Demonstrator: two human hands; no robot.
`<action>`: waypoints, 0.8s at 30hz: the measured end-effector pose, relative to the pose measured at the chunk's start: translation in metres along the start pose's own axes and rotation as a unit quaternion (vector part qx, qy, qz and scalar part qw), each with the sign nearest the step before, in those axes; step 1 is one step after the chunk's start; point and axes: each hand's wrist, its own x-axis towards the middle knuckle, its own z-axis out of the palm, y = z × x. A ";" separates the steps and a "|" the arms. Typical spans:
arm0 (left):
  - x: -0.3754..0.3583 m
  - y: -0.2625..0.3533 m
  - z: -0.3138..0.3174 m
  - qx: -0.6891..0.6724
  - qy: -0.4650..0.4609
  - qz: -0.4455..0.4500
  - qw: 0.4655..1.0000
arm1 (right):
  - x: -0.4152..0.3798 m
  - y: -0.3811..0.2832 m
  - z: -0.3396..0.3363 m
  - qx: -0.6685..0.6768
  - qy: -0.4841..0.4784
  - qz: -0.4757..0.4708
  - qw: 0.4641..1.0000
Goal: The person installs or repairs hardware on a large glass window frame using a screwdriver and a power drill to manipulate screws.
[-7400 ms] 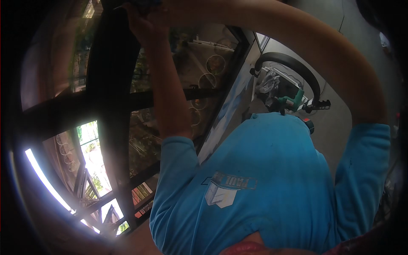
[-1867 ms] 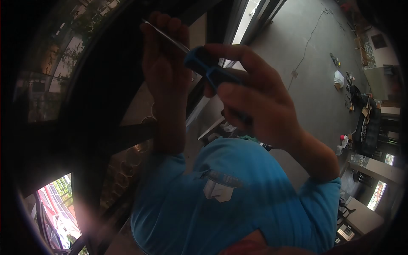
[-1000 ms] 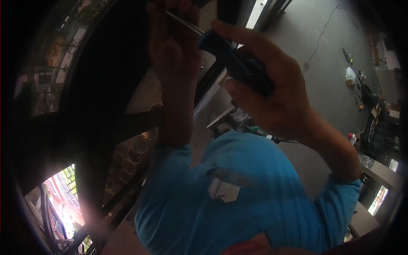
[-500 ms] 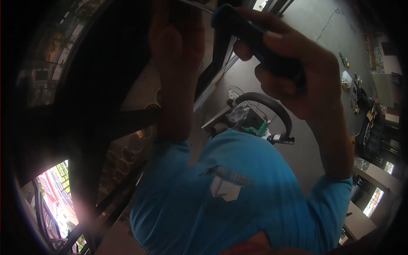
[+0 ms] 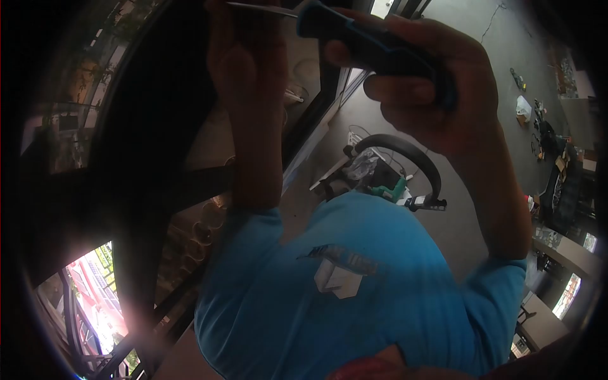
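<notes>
My right hand [image 5: 437, 82] is wrapped round the thick black handle of a screwdriver [image 5: 373, 47] with blue trim. Its thin metal shaft points left across the top of the view, in front of my left hand. My left hand [image 5: 250, 63] is raised at the top, beside a dark frame [image 5: 190, 76]. Shadow and the top edge of the view hide its fingers, so whether it holds anything does not show. The shaft's tip lies near that hand; contact cannot be made out.
Below my hands, a curved black bar [image 5: 411, 152] arches near a green tool [image 5: 389, 189] and clear plastic. A white bag [image 5: 523, 109] and scattered items lie on the floor at right. A bright window opening [image 5: 95, 297] shows at lower left.
The screwdriver and my right hand have moved left and slightly up, and more of the metal shaft shows. My left hand has shifted slightly left. The surroundings have shifted slightly in view.
</notes>
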 end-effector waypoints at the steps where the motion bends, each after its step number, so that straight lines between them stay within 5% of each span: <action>1: 0.001 0.001 0.002 0.017 -0.037 -0.006 0.999 | -0.002 0.000 0.009 -0.071 0.019 -0.013 0.997; 3: 0.000 0.003 0.007 -0.049 -0.039 -0.052 0.997 | -0.001 -0.001 0.024 -0.230 0.053 -0.048 0.971; 5: -0.001 0.004 -0.001 -0.054 -0.003 -0.014 0.998 | -0.006 0.017 0.027 -0.505 0.088 -0.180 0.839; 10: -0.006 -0.006 0.008 -0.055 0.011 0.027 0.998 | 0.002 0.022 0.021 -0.554 0.062 -0.159 0.814; 13: -0.002 -0.006 0.006 -0.009 -0.032 0.043 0.999 | -0.006 0.005 0.021 -0.190 0.066 -0.024 0.979; 17: -0.007 -0.007 0.022 -0.126 0.044 -0.012 0.991 | -0.008 0.007 0.019 -0.236 0.103 -0.060 0.964; 22: -0.004 -0.011 0.017 -0.062 -0.006 0.042 0.997 | -0.001 0.022 0.015 -0.633 0.081 -0.190 0.746; 24: 0.000 -0.009 0.015 -0.063 0.003 0.045 0.997 | 0.000 0.027 0.011 -0.294 0.104 -0.081 0.947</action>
